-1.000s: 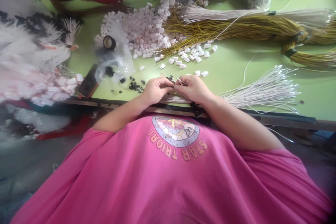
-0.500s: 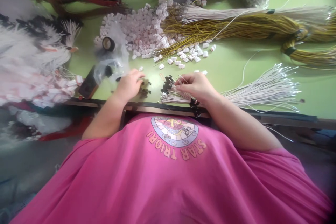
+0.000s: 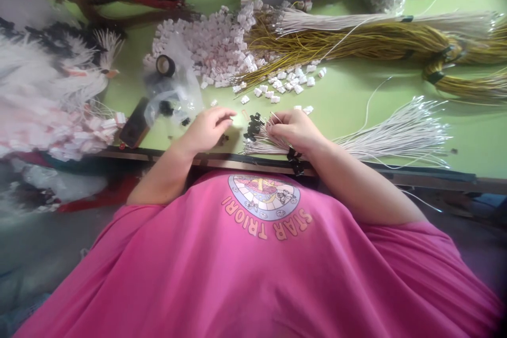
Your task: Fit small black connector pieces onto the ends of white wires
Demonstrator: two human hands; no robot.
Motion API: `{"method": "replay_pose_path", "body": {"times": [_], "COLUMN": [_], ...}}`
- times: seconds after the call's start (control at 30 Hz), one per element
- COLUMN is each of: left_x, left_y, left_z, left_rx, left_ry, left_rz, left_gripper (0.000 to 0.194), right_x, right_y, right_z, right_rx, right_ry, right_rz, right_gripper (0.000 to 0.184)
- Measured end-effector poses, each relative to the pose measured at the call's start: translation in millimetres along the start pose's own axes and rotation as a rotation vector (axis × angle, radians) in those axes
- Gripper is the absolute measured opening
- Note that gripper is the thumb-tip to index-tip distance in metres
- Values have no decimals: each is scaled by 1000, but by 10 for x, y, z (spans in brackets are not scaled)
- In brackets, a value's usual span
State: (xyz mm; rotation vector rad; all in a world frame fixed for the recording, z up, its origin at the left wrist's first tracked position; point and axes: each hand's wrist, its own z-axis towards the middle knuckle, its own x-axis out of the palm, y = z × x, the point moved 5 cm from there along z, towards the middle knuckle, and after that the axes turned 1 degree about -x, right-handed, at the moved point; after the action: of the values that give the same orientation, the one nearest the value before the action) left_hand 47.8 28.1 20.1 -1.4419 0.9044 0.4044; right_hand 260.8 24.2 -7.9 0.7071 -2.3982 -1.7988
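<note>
While my right hand (image 3: 295, 129) pinches the near ends of the white wires (image 3: 396, 129) at the table's (image 3: 348, 105) front edge, my left hand (image 3: 208, 129) hovers with curled fingers over the loose black caps (image 3: 186, 121) beside it; whether it holds one I cannot tell. Wires already capped (image 3: 252, 128) lie fanned between my hands. I judge this to be the fetching step: one cap has to come to a bare wire tip. That calls for a fine fingertip pick and steady alignment. White connectors (image 3: 214, 45) and yellow wires (image 3: 356, 42) lie toward the far edge.
</note>
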Motion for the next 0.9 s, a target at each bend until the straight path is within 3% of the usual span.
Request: {"method": "replay_pose_path", "body": {"times": [0.17,0.3,0.4,0.9], "left_x": [294,533,611,643], "left_y": [-274,-191,-131,-161], "left_z": [24,123,166,148], "left_rx": [29,-85,-133,-116], "left_ry": [87,105,82,-16], "left_rz": [-419,-684,-811,-719], "left_gripper": [16,12,12,14], "right_x": [16,17,21,68], "right_y": [-23,3,39,81], "right_z": [0,-3,-7,-3], "right_rx": [9,-30,-62,-141], "right_ry": [-5,1,25,117], "right_rz": [22,-17,-67,-135], "right_gripper": [12,13,16,26]}}
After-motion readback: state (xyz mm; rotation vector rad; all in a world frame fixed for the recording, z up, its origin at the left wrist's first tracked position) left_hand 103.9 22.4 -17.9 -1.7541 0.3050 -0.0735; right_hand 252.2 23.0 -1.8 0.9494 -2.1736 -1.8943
